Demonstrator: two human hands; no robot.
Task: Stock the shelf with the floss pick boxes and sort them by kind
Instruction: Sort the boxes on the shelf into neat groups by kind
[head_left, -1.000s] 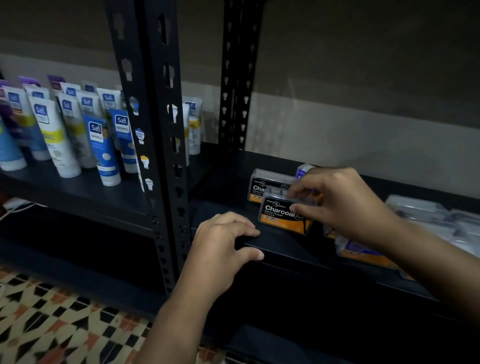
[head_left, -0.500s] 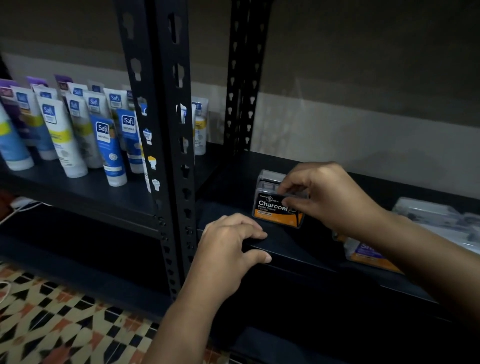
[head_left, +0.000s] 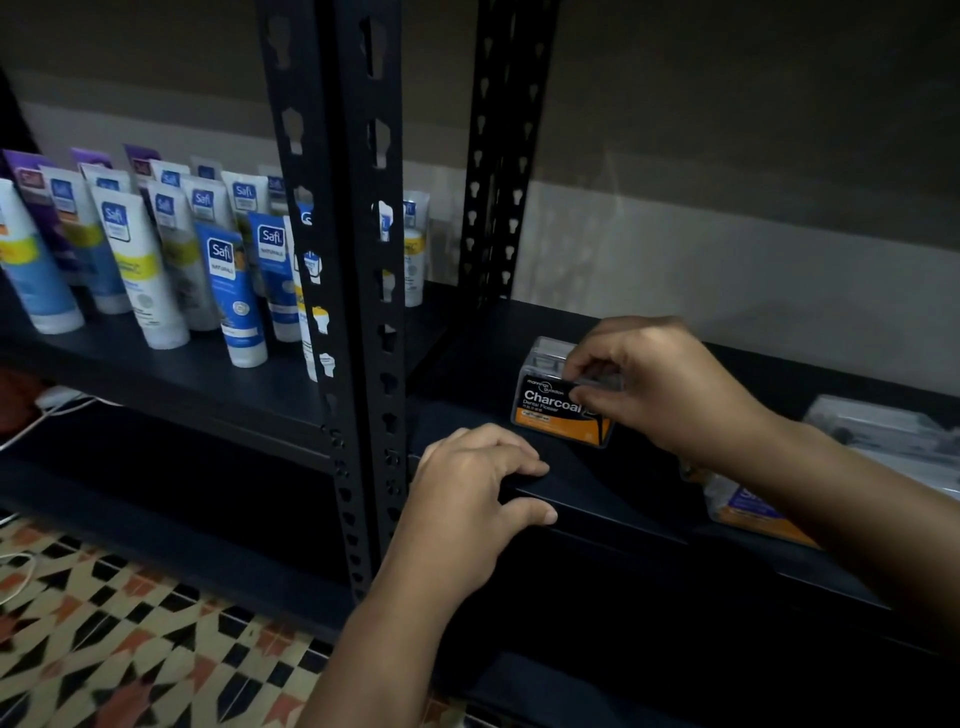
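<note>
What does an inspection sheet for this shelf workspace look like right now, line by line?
Surface: dark metal shelf, dimly lit.
Job's things: Charcoal floss pick box stands upright near the shelf's left end, another clear box right behind it; purple-and-orange labelled boxes lie flat to the right; clear boxes lie further right.
Clutter: nothing seen.
Hands: right hand pinches the Charcoal box's top; left hand grips the shelf's front edge.
Cables: white cable below the left shelf.
Surroundings: Safi tubes upright on the neighbouring shelf, perforated black uprights, patterned floor tiles.
</note>
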